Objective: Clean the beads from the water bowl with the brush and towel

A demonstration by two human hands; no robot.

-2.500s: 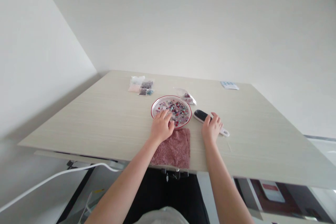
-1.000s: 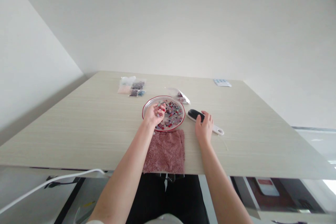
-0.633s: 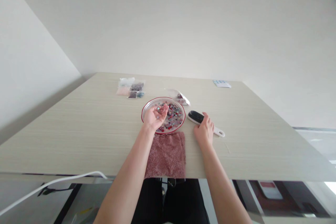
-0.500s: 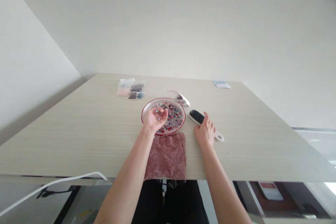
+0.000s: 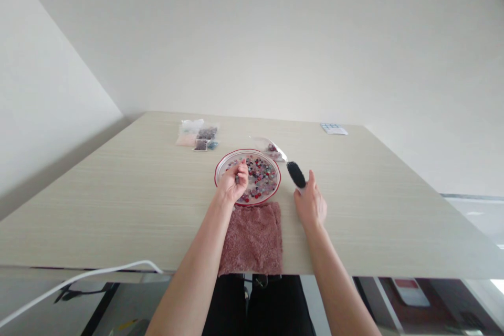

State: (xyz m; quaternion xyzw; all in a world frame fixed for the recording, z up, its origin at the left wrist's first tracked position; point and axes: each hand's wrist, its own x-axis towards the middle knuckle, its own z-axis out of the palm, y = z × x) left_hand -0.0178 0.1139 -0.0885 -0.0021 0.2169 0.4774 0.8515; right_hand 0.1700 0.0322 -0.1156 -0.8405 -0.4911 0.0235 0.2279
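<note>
- While the folded dusty-pink plush cloth (image 5: 252, 241) lies nearest to the body, both hands work beyond it.
- The right hand (image 5: 310, 203) is closed around the handle of the white brush with black bristles (image 5: 296, 174), bristles facing up.
- The left hand (image 5: 235, 182), palm up, has its fingers curled; one bead seems to show inside, how many I cannot tell.
- Under it is the round white red-rimmed plate (image 5: 220, 168) with small multicoloured glossy beads (image 5: 258, 170).
- Bringing beads and brush together appears the present step; the next move calls for firm fingers, lest beads roll away.
</note>
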